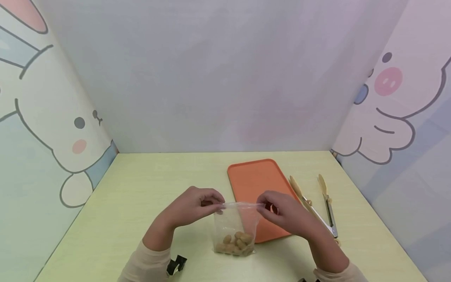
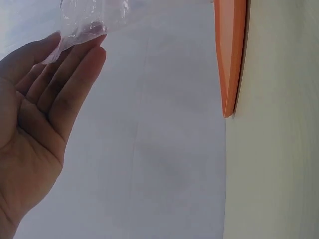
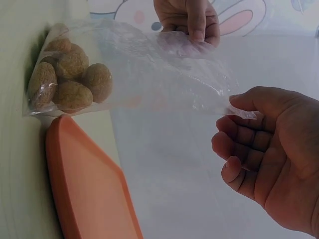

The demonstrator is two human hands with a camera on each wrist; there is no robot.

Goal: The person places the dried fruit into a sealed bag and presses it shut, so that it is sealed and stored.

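A clear plastic bag (image 1: 229,223) stands upright on the table, just in front of the orange tray. In its bottom lie several brown, wrinkled oval pieces (image 3: 72,67) that look like walnuts; their exact kind is unsure. My left hand (image 1: 193,205) pinches the left end of the bag's top edge between thumb and fingers. At the opposite end, my right hand (image 1: 285,214) pinches the same edge, so the top is drawn out straight between both hands. In the right wrist view, the thumb of the right hand (image 3: 284,144) presses the bag's corner against the fingers.
An orange tray (image 1: 253,180) lies behind the bag and partly under the right hand. Right of it, metal tongs (image 1: 331,213) with tan tips rest spread apart on the pale yellow table (image 1: 158,168). Cartoon-printed panels (image 1: 405,117) and a plain back wall surround the table.
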